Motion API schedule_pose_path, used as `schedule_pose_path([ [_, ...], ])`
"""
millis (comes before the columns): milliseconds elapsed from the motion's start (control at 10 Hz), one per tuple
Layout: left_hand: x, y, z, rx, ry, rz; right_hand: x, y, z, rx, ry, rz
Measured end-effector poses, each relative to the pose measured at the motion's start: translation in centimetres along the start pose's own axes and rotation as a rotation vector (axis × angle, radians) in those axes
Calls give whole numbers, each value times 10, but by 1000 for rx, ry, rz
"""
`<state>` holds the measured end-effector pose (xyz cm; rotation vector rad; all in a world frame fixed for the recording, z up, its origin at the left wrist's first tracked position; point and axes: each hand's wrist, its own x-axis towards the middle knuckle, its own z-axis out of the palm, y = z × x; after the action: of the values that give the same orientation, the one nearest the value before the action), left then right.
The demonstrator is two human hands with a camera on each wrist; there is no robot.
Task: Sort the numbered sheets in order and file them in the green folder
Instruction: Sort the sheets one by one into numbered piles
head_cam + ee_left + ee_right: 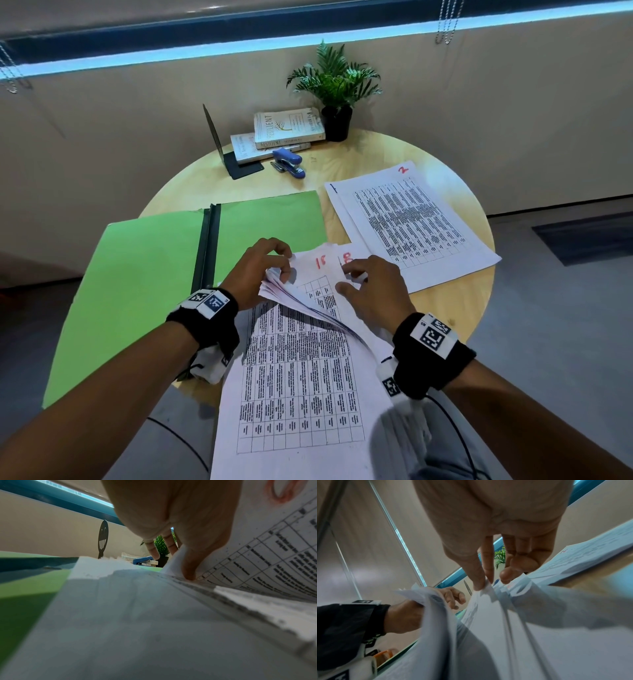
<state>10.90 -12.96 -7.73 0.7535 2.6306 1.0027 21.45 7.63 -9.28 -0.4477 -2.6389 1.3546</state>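
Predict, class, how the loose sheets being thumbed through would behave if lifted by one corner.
The sheets would probably flop: the corners the left hand lifts already curl. They look light and likely to slide apart, since they fan unevenly under the right hand.

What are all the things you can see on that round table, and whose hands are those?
Round wooden table: one, light tan, under everything.
Open green folder: one, table's left side.
Set-aside sheets, top marked red 2: small pile, white, table's right side.
Stack of printed sheets being leafed through: one, white, near edge.
Blue stapler: one, behind folder.
Books: two, pale, stacked at back.
Black bookend: one, beside books.
Potted plant: one, green, black pot, back.
Left hand: holds lifted corners.
Right hand: pinches sheet corners.
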Motion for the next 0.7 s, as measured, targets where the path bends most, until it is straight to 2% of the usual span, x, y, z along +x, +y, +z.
schedule_pose_path([
  [100,-3,3,-1,-59,14,-17,-2,-1,2,21,21,-15],
  [200,4,-19,0,232,37,187,-2,-3,4,-14,47,-50],
  [300,4,-21,1,111,-27,162,-2,-5,3,-33,59,-67],
  [500,-2,-16,-4,168,-45,295,-4,-10,-2,92,-29,-16],
  [700,0,-26,-1,113,33,187,2,-13,4,214,-27,81],
])
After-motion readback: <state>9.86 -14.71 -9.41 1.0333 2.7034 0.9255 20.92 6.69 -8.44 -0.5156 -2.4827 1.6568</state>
